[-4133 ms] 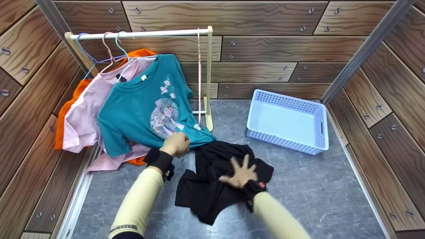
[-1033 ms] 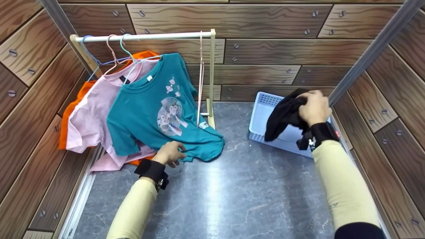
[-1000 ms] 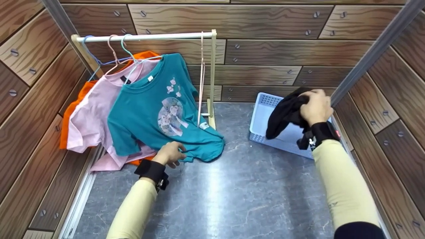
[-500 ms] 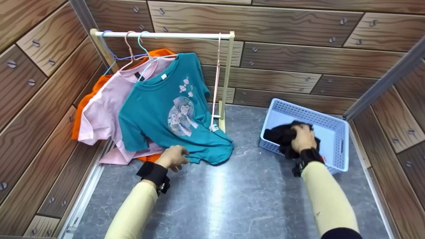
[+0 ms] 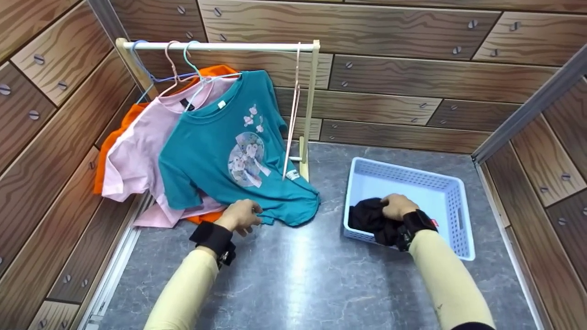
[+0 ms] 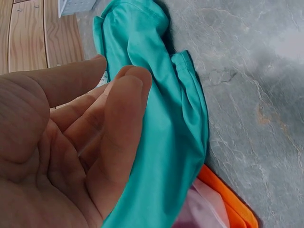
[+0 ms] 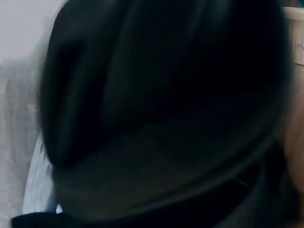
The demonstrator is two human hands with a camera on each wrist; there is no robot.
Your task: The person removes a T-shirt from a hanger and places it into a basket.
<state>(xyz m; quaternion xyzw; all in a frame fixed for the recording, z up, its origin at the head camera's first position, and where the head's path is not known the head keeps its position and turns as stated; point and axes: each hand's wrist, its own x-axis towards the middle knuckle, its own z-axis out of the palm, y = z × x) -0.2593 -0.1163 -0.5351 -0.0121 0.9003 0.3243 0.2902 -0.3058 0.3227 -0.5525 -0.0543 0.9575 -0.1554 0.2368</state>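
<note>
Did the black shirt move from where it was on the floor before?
Yes. The black shirt lay crumpled on the grey floor near the teal shirt; now it sits to the right inside the blue basket, with the right hand on it.

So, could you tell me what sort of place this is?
Probably a staged laundry booth rather than a real room: printed wood-plank walls, a small clothes rack with hung T-shirts, and a plastic basket.

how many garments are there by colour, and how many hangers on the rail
teal shirt: 1
pink shirt: 1
orange shirt: 1
black garment in the basket, under the right hand: 1
garments total: 4
hangers on the rail: 4, one of them the empty hanger
</note>
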